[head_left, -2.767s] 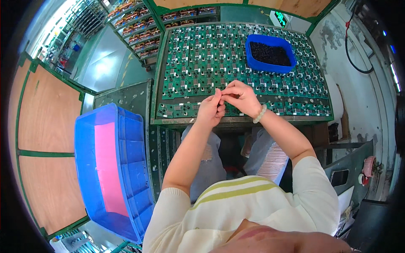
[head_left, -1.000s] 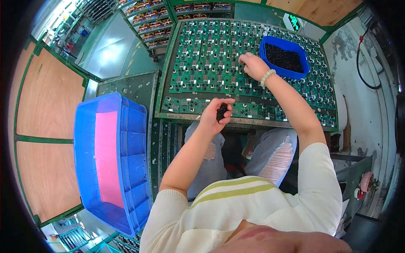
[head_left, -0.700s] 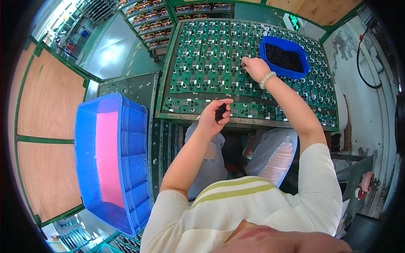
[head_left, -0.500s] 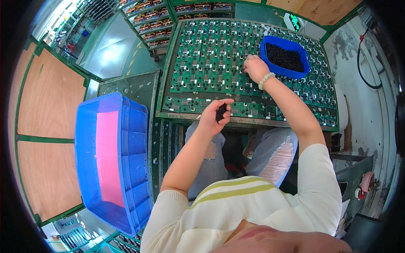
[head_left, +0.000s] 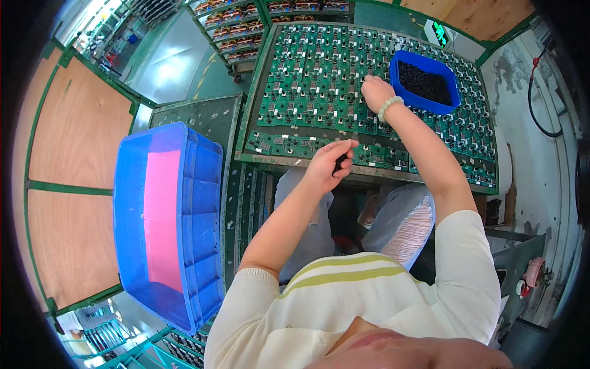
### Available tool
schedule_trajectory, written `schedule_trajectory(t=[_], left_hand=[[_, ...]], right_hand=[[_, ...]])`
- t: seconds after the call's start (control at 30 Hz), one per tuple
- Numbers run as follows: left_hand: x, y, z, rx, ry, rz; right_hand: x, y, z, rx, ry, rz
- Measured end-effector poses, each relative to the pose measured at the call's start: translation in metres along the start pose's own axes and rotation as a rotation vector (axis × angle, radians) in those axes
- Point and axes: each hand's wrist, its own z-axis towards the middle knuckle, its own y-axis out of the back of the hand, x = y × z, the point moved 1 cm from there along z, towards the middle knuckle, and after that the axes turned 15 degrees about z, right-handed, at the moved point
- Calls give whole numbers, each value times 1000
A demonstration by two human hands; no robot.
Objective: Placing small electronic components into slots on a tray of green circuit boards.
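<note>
My left hand (head_left: 329,166) is curled closed around small black parts (head_left: 339,163), above the near edge of the work table. Its palm faces right, and the fingers partly hide the parts. Over the rows of green circuit boards (head_left: 301,92), my right hand (head_left: 377,95) points downward with its fingers drawn together. Whatever is between those fingertips is hidden. Just right of that hand, a blue tray (head_left: 424,107) rests on the boards, holding a heap of similar black parts (head_left: 424,83).
Left of the table stands a large blue bin (head_left: 200,215) with a pink sheet (head_left: 163,215) inside. A rack of boards (head_left: 230,31) is beyond the table's far left corner. Wooden panels (head_left: 74,123) line the left side; a wall (head_left: 522,123) is on the right.
The view has shifted a little, moving the table slightly rightward in the picture. My left hand has moved a bit right and its fingers cover more of the black parts. My right hand stays over the boards.
</note>
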Motion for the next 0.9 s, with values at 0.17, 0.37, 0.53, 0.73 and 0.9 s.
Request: schedule_trajectory(t=[0.17,0.37,0.53,0.73,0.9], left_hand=[[5,5,-11,-39,-10,6],[18,14,-22,-112,20,77],[30,11,-30,-138,101,111],[19,28,-43,-102,38,12],[24,45,-65,-123,79,14]], right_hand=[[29,17,-28,-100,20,210],[106,39,-131,14,133,1086],[104,25,-150,-40,131,1066],[96,12,-84,-269,30,856],[84,-24,-43,-214,51,492]])
